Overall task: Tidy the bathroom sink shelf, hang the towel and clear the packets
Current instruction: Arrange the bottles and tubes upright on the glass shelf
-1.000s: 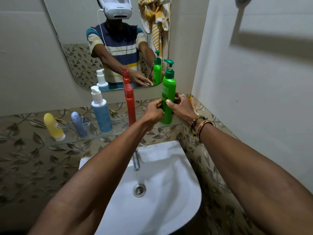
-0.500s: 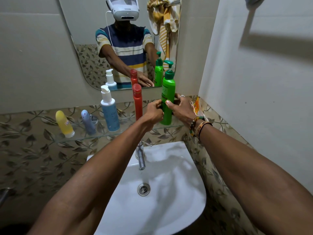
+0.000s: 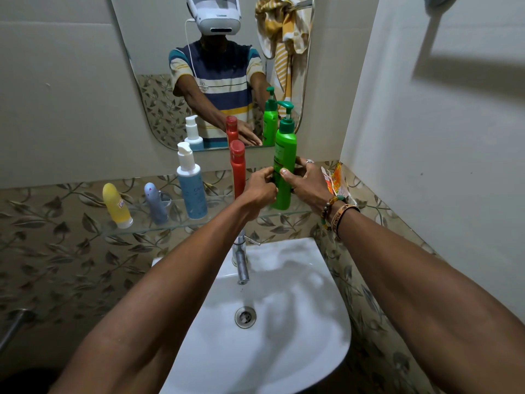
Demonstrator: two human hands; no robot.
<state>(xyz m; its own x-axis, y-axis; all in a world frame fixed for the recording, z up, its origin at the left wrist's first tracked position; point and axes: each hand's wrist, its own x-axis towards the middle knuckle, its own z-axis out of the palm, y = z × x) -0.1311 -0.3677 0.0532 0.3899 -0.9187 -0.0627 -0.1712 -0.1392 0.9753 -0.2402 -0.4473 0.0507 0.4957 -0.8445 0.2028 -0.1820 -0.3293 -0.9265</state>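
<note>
Both hands clamp green pump bottle [image 3: 284, 166]: left hand [image 3: 260, 189] fingers curled round, right hand [image 3: 305, 183] thumb pinching. Likely squaring it upright on glass shelf [image 3: 176, 223]; packets [image 3: 335, 180] untouched.

Forearms bare; the right wrist carries a string of beads [image 3: 329, 206] in brown, amber and green, and just beside it a flat orange band [image 3: 343, 216] with dark markings too small to read. A silvery ring [image 3: 309, 161] sits on a finger of the right hand [image 3: 306, 182]. Reflection in the mirror [image 3: 147, 38]: white boxy headset [image 3: 217, 17] with a thin white cable [image 3: 189, 49] running down from one side, short-sleeved shirt [image 3: 218, 83] in navy, white, teal and yellow cross stripes, small print on the chest.
</note>
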